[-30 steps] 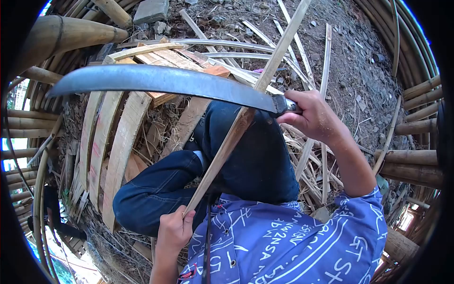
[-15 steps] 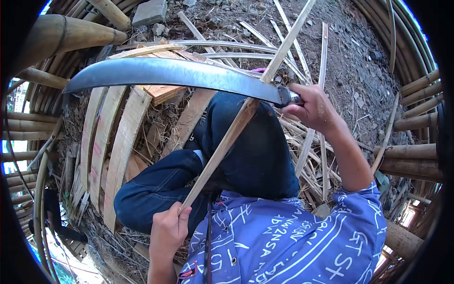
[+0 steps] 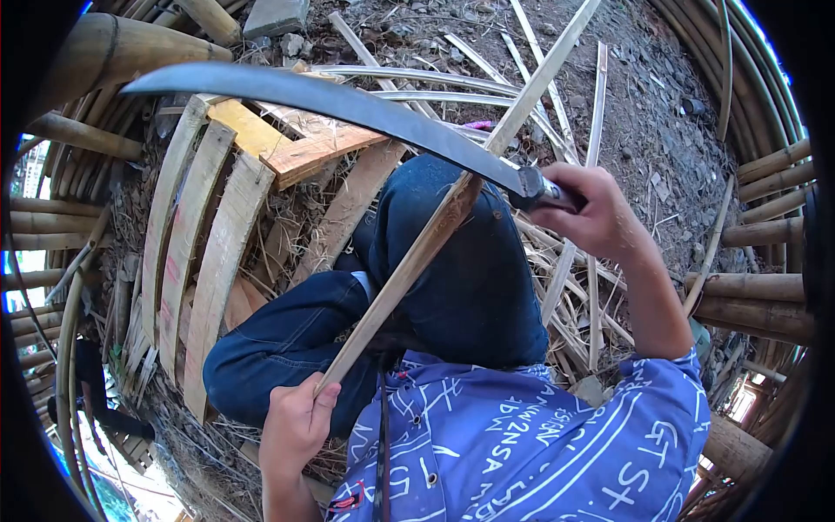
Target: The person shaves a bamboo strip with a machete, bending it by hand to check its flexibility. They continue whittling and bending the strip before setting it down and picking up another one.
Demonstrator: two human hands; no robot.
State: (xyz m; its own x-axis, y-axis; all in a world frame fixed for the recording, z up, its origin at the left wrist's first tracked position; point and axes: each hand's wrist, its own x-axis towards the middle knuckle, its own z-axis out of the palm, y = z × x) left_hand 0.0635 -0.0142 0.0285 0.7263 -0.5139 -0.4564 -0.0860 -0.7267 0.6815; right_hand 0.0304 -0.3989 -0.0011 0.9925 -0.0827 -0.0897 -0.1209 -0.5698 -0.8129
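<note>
My left hand [image 3: 296,426] is closed around the near end of a long bamboo strip [image 3: 396,287]. The strip slants up across my raised knee toward the upper right. My right hand [image 3: 596,209] grips the dark handle of a machete [image 3: 322,96], its long curved blade reaching to the upper left. Near the handle the blade crosses over the strip, just above the knee [image 3: 452,261]. Below that crossing, the strip's surface looks brown and rough.
A slatted wooden crate [image 3: 200,252] stands to the left of my legs. Pale split strips [image 3: 597,113] and curly shavings [image 3: 565,322] lie on the dirt ground. Bamboo poles [image 3: 757,287] line both sides. A grey block [image 3: 277,17] sits at the far upper left.
The machete's blade has turned and its tip has risen, showing more of the crate. My left hand has shifted slightly left and down with the strip, and my right hand slightly right and down.
</note>
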